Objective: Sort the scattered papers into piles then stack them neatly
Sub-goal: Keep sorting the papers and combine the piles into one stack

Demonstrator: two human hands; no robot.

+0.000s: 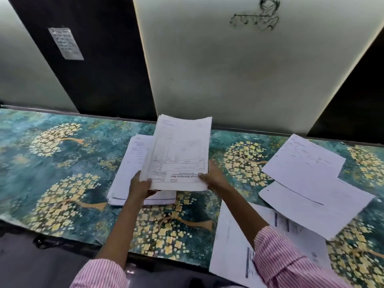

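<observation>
We see the table (62,163) spread with a teal cover printed with yellow-blossomed trees, running the full width before us. Behind its far edge stands a pale panel (239,69) between dark ones.

Toward the table's right end lie three loose sheets (315,206), white and overlapping at angles. One is near the far edge with faint print, one is below it with a thin line across it, and one hangs over the near edge, partly under our right sleeve, with dark printed blocks.

At the middle of the table rests a pile (124,179) of white papers, its edges slightly fanned. Above it we hold a bundle (178,154), tilted up and away from us. It is several white sheets thick, with uneven edges, faint table lines and a bold heading that reads upside down near our end.

The left hand (139,186) grips the bundle's near left corner, thumb on top. The right hand (214,175) grips the near right corner the same way.

A small note (66,43) hangs on the dark panel at left, and a line sketch (257,15) marks the pale one.
</observation>
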